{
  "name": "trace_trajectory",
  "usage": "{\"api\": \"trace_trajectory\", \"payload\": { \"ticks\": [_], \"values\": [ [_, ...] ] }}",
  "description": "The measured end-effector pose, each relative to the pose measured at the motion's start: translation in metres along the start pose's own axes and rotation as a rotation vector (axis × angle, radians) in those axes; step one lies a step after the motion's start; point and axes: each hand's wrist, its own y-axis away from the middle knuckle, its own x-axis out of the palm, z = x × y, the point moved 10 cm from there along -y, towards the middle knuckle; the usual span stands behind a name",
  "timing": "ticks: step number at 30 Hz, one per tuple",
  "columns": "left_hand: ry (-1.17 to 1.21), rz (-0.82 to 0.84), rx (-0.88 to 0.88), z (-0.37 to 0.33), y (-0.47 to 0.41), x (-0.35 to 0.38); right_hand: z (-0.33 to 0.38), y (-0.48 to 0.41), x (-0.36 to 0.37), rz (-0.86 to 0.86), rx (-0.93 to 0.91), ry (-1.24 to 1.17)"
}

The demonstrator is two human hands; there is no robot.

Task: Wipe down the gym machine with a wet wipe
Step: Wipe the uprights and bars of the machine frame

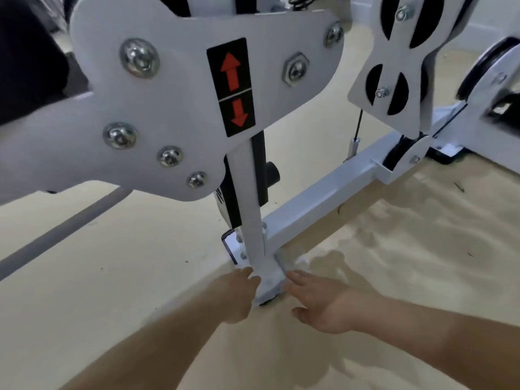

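Hands low at 6 o'clock, at gym machine (174, 108) post (253, 215) foot.
We judge base-wiping underway: pale wipe (270, 284) wraps foot; L hand (239, 294) at its 9, grip unclear; R hand (320, 302) at 3, fingers straight. Next: rub upward.

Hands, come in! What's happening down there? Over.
Copy: left hand at base of post, grip unclear; right hand open beside it. Maybe wipe draped there, blurry. Nothing blocking.

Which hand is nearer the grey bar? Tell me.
Left. The left hand is at the post foot on the side facing the grey bar; the right hand is beyond the foot.
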Motion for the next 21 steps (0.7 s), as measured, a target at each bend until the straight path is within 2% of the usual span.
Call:
{"api": "trace_trajectory", "payload": {
  "ticks": [3, 5, 8, 10, 12, 13, 15, 16, 17, 18, 19, 21],
  "values": [
    [0.097, 0.015, -0.082, -0.006, -0.004, 0.038, -0.005, -0.055, 0.025, -0.177, 0.004, 0.053],
    [0.103, -0.057, -0.109, -0.013, -0.016, 0.055, 0.000, -0.078, 0.034, -0.285, -0.042, 0.120],
    [0.227, -0.188, -0.180, -0.015, -0.028, 0.061, 0.012, -0.092, 0.037, -0.343, -0.088, 0.160],
    [0.421, -0.303, -0.212, -0.019, -0.018, 0.055, 0.021, -0.094, 0.040, -0.353, -0.154, 0.171],
    [0.611, -0.365, -0.320, -0.016, -0.004, 0.062, 0.024, -0.089, 0.050, -0.345, -0.280, 0.179],
    [0.624, -0.416, -0.371, -0.015, 0.003, 0.066, 0.027, -0.082, 0.050, -0.398, -0.393, 0.200],
    [0.640, -0.498, -0.386, -0.023, 0.009, 0.066, 0.016, -0.076, 0.030, -0.439, -0.489, 0.235],
    [0.635, -0.543, -0.392, -0.027, 0.005, 0.065, 0.008, -0.079, 0.016, -0.486, -0.479, 0.295],
    [0.658, -0.513, -0.454, -0.029, 0.004, 0.063, 0.000, -0.086, 0.007, -0.505, -0.483, 0.311],
    [0.737, -0.452, -0.516, -0.031, 0.002, 0.065, -0.008, -0.094, 0.002, -0.444, -0.422, 0.293],
    [0.784, -0.435, -0.548, -0.031, 0.001, 0.064, -0.012, -0.102, 0.002, -0.408, -0.349, 0.250],
    [0.701, -0.502, -0.545, -0.033, -0.002, 0.049, -0.016, -0.110, 0.005, -0.375, -0.196, 0.101]
  ]
}}
